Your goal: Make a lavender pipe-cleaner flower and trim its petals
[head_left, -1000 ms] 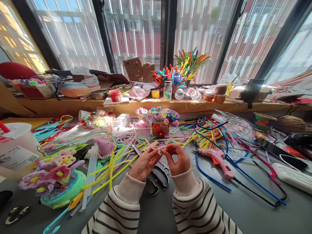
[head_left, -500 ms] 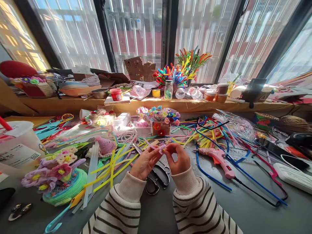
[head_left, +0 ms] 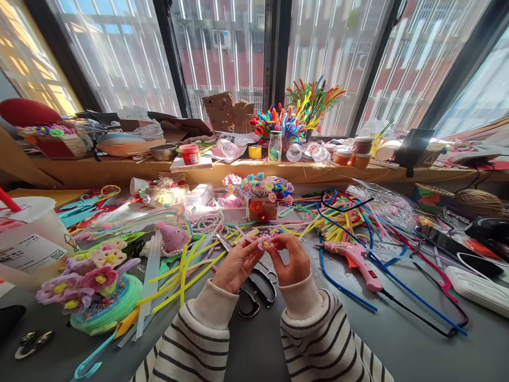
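A small lilac pipe-cleaner flower with a yellow centre is held up between my two hands over the table. My left hand pinches it from the left, where a lilac stem sticks out past the fingers. My right hand is closed on its right side, thumb and forefinger at the petals. Beneath my hands lie scissors with black handles, partly covered by them. To the right, a pink hot glue gun rests on its side, its black cord running toward me.
Yellow pipe cleaners and clear glue sticks lie left of my hands. A flower-filled box stands ahead. Finished fuzzy flowers on a green base and a drink cup are at far left. Blue pipe cleaners lie right.
The flower has turned slightly between my fingertips, so its yellow centre now shows. Both hands stay in nearly the same place.
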Demonstrator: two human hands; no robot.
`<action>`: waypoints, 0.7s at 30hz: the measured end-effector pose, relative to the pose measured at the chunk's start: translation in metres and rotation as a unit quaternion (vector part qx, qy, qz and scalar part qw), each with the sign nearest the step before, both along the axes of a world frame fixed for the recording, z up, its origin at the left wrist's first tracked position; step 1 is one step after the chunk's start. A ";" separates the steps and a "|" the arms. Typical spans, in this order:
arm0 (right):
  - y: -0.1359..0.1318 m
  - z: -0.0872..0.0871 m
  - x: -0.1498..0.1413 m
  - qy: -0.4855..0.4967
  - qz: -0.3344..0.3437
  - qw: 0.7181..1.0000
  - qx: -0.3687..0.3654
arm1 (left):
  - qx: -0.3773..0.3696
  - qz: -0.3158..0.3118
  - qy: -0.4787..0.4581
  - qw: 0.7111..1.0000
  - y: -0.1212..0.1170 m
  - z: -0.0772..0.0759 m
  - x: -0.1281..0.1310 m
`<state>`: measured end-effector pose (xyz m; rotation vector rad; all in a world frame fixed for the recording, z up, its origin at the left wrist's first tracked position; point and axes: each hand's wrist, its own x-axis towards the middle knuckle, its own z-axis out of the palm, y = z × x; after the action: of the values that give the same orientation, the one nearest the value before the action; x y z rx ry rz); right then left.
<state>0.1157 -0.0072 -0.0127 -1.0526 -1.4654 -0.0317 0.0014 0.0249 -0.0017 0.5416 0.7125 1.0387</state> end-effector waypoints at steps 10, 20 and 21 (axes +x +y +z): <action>0.005 -0.008 0.005 -0.030 -0.054 0.998 0.004 | -0.004 0.006 -0.002 1.000 0.001 0.000 -0.001; 0.005 -0.008 0.003 -0.030 -0.056 0.998 0.010 | 0.003 -0.009 -0.003 1.000 -0.001 0.002 0.000; 0.006 -0.008 0.002 -0.022 -0.059 0.998 0.014 | 0.003 -0.010 -0.004 1.000 -0.001 0.002 0.000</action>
<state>0.1181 -0.0016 -0.0210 -1.1200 -1.4374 -0.1605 0.0013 0.0236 0.0006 0.5485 0.6959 1.0246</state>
